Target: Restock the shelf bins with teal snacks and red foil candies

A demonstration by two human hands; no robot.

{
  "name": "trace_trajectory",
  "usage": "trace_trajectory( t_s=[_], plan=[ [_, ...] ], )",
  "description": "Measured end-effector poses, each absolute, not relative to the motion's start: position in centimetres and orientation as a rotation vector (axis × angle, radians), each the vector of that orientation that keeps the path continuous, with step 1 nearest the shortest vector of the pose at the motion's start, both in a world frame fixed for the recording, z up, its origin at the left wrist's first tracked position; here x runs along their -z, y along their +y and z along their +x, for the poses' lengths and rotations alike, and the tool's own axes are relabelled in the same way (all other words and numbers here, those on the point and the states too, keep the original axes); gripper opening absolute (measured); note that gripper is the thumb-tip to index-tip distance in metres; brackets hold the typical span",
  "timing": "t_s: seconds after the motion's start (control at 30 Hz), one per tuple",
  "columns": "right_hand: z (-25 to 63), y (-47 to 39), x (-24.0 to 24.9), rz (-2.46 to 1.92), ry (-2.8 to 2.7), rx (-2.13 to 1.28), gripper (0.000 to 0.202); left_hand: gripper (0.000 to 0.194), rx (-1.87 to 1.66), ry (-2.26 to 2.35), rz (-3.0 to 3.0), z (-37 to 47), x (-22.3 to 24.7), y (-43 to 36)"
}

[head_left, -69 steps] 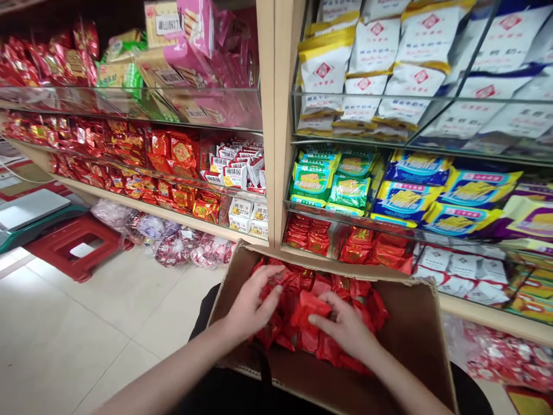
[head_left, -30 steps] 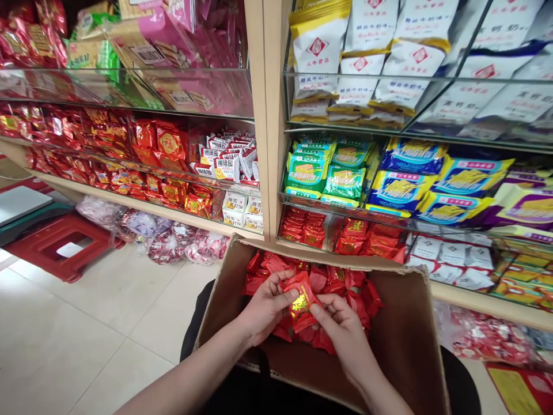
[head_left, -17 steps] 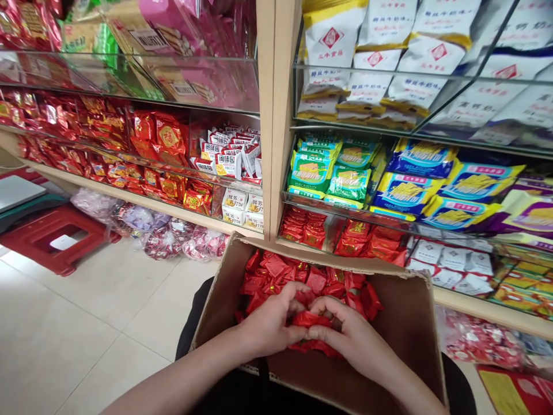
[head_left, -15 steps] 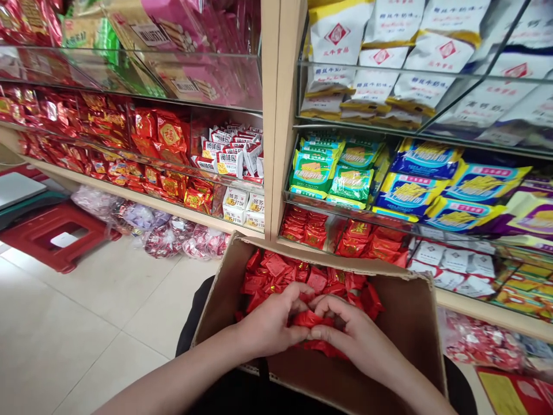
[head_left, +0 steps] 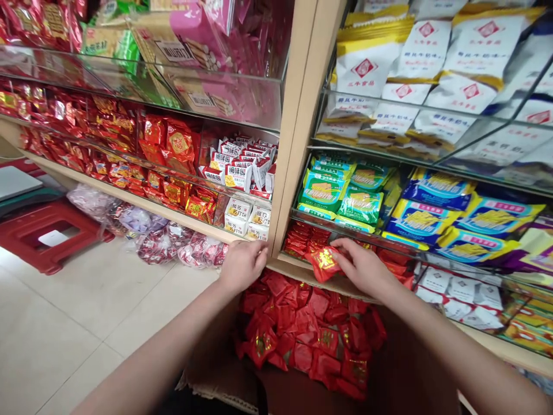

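Observation:
In my right hand [head_left: 360, 266] is a red packet with gold print [head_left: 325, 262], pinched by its right side in front of the low compartment of red packets [head_left: 301, 238]. My left hand [head_left: 242, 265] is closed at the far left corner of the cardboard box [head_left: 224, 392], near the wooden divider; whether it grips the box edge is hard to make out. Many red packets [head_left: 302, 323] lie loose inside the box, below and between both hands.
Glass-fronted shelves hold green packets [head_left: 360, 204], blue packets [head_left: 425, 216] and white packets [head_left: 367, 63]. A wooden upright [head_left: 298, 115] divides them. Bagged goods [head_left: 159, 242] and a red stool [head_left: 47, 248] stand on the floor at left.
Both hands have risen out of the box and moved apart. My right hand has carried a red packet up to the low shelf; my left has gone to the box's far left corner.

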State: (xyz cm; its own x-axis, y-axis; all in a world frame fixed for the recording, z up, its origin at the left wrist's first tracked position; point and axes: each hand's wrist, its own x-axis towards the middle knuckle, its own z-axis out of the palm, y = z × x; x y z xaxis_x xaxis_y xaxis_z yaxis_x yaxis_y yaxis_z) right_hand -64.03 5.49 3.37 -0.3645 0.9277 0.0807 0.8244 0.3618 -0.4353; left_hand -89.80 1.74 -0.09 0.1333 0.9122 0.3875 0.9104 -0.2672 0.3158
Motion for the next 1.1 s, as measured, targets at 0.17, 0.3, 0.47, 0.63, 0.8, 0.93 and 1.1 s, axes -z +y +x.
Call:
trace_trajectory(
  t_s=[0.17, 0.3, 0.47, 0.63, 0.8, 0.93, 1.1],
  plan=[
    [-65.7, 9.1, -1.1, -1.743, -2.426, -0.347, 0.015, 0.028, -0.654, 2.003, 2.533, -89.6, 1.5, 1.4],
    [-66.1, 11.0, 1.9, -1.861, -2.542, -0.301, 0.015, 0.028, -0.630, 1.985, 2.578, -89.7, 1.6, 1.4],
    [-66.4, 13.4, 5.0, -2.071, -2.557, -0.402, 0.012, 0.027, -0.644, 1.968, 2.582, -89.8, 1.9, 1.6],
    [-66.5, 14.2, 6.5, -2.232, -2.528, -0.479, 0.017, 0.027, -0.671, 1.956, 2.607, -89.9, 2.2, 1.7],
    [-66.5, 14.9, 7.8, -2.338, -2.479, -0.609, 0.018, 0.027, -0.683, 1.961, 2.602, -89.8, 2.2, 1.7],
    [-66.5, 15.2, 8.6, -2.286, -2.465, -0.697, 0.019, 0.026, -0.691, 1.961, 2.604, -89.8, 2.1, 1.7],
    [-66.1, 15.3, 8.9, -2.236, -2.434, -0.722, 0.021, 0.025, -0.699, 1.967, 2.606, -89.9, 2.4, 1.7]
  ],
)
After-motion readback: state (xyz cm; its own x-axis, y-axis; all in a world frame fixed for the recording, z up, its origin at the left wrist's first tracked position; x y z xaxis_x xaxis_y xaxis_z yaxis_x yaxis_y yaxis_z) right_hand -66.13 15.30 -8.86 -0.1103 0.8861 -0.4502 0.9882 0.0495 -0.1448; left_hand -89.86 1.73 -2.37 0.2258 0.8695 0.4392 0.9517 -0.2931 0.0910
